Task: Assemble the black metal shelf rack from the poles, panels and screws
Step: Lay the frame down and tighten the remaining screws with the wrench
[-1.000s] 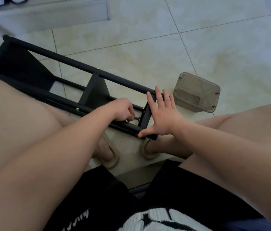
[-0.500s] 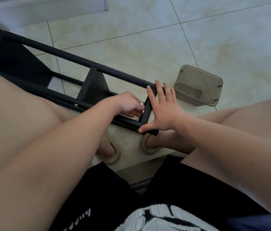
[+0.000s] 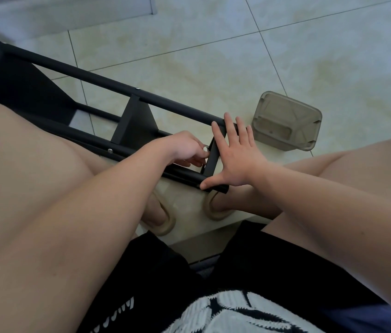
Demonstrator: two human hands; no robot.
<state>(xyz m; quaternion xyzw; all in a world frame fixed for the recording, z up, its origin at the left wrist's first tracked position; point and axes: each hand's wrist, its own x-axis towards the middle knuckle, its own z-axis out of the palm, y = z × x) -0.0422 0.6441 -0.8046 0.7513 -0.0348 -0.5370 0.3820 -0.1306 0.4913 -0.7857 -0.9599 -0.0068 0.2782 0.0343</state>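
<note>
Pale tiled floor point(image 3: 213, 56) underfoot, black shelf rack point(image 3: 180, 174) on its side across it. Far panel point(image 3: 21, 92) and middle panel point(image 3: 133, 123) already screwed between poles point(image 3: 108, 82); end panel point(image 3: 213, 156) judged mid-fastening, likely last. Left grip point(image 3: 187, 147) pinching small silver piece point(image 3: 205, 148), screw or key unclear, at its inner face; right grip point(image 3: 235, 159) flat, fingers straight, pressing its outer face. Lettering on shorts point(image 3: 141, 272) unreadable.

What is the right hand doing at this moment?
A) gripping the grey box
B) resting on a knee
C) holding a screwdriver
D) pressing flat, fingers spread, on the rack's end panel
D: the right hand lies open with spread fingers against the end panel, thumb on the near pole; the grey box stands apart.
</note>
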